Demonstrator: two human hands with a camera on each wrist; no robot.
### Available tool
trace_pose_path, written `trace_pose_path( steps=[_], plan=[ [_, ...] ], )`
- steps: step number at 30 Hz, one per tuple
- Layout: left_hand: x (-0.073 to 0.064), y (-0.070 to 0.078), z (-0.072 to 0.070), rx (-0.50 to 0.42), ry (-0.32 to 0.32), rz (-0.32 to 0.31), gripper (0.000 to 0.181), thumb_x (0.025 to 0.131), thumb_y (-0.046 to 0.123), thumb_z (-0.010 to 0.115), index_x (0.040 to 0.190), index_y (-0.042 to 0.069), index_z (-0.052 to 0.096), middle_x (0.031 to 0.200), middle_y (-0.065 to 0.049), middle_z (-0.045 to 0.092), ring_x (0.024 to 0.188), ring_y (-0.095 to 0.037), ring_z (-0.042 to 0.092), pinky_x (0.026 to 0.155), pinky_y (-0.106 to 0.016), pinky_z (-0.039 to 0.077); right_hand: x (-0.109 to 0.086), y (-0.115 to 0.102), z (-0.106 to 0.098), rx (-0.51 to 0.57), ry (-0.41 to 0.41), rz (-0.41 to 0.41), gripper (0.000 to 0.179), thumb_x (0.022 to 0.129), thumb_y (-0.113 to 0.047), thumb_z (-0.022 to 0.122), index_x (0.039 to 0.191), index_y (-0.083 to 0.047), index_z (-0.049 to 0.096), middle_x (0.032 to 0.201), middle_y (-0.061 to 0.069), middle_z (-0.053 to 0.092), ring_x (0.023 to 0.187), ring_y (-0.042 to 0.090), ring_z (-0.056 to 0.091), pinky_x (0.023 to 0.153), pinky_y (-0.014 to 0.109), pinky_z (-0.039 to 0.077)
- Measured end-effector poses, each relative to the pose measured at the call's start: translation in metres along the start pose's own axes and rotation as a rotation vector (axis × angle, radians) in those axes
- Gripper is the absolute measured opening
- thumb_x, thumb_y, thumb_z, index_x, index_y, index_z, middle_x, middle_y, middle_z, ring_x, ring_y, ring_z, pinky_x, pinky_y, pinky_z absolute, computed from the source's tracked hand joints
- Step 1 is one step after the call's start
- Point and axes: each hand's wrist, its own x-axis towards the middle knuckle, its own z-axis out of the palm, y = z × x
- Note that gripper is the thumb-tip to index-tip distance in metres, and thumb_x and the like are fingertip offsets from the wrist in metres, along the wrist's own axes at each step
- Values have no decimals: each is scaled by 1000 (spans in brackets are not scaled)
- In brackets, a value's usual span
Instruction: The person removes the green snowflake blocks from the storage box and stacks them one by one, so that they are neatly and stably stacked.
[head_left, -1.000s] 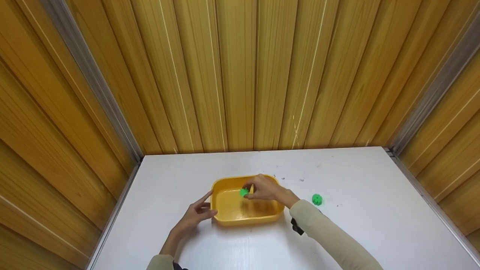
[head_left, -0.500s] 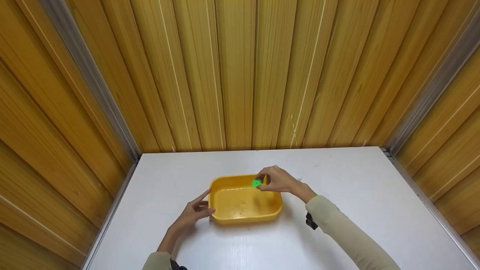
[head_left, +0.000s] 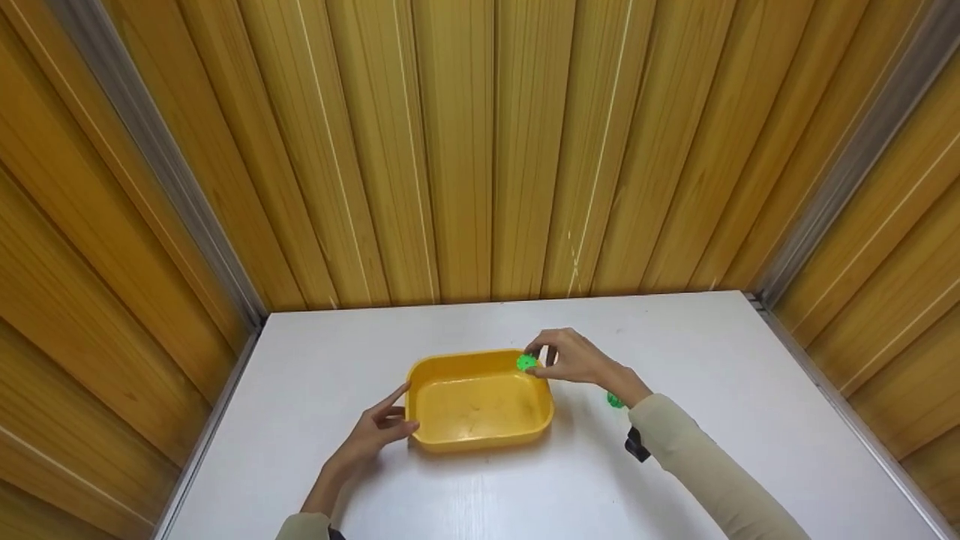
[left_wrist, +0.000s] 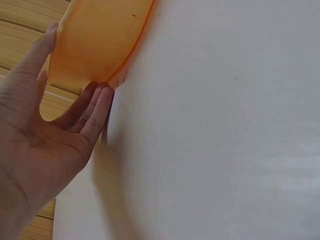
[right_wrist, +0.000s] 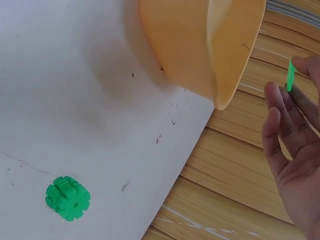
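Observation:
A green notched plastic disc (head_left: 526,363) is pinched between the thumb and fingers of my right hand (head_left: 574,357), over the far right corner of a yellow plastic basin (head_left: 480,444). The right wrist view shows the disc (right_wrist: 290,76) edge-on, thin and flat. My left hand (head_left: 373,435) holds the basin's left end, thumb and fingers at its rim and outer wall; in the left wrist view several fingertips meet the lower edge of the basin (left_wrist: 97,45). Right of the basin, a stack of green notched discs (right_wrist: 68,198) sits on the table, partly hidden by my right wrist in the head view.
The white table (head_left: 330,360) ends at a wood-patterned panel wall (head_left: 450,150) behind, with similar panels on both sides. Metal profiles (head_left: 161,150) run along the corners. Small dark marks (right_wrist: 158,139) dot the table beside the basin.
My right hand has moved right and slightly back from over the basin's middle, the disc still pinched. The left hand stays at the basin's end. The whole view has shifted a little.

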Motion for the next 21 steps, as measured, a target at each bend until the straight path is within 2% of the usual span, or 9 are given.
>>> trace_pose_path(
  steps=[6, 13, 16, 18, 21],
  plan=[
    [1, -2, -1, -3, -9, 20, 77, 97, 23, 71, 162, 17, 30, 138, -30, 57, 112, -24, 66, 99, -37, 58, -13, 11, -6, -9, 6, 23, 27, 89, -23, 80, 110, -7, 77, 105, 8, 75, 82, 24, 72, 72, 19, 59],
    [2, -1, 2, 10, -2, 19, 78, 96, 25, 72, 162, 18, 31, 137, -28, 58, 109, -22, 66, 99, -36, 58, -31, 21, -18, -18, 33, 33, 25, 89, -23, 80, 108, -8, 77, 103, 8, 74, 80, 21, 71, 76, 42, 64],
    [2, 0, 3, 8, -17, 17, 78, 97, 25, 72, 162, 18, 29, 138, -28, 57, 110, -22, 66, 100, -36, 57, -40, 25, -25, -33, 51, 37, 23, 88, -21, 81, 106, -8, 77, 101, 8, 74, 78, 18, 71, 73, 39, 63],
    [2, 1, 2, 15, -21, 13, 78, 97, 25, 71, 162, 17, 28, 139, -28, 56, 110, -22, 66, 100, -36, 57, -45, 29, -28, -47, 59, 45, 23, 87, -21, 81, 105, -8, 77, 99, 7, 74, 78, 17, 71, 70, 33, 62],
    [-1, 3, -1, 17, -2, -2, 77, 98, 25, 70, 162, 18, 29, 138, -28, 56, 109, -22, 66, 100, -38, 57, -49, 35, -30, -60, 61, 69, 23, 88, -24, 81, 105, -9, 77, 100, 6, 74, 81, 18, 71, 70, 28, 60]
  ],
)
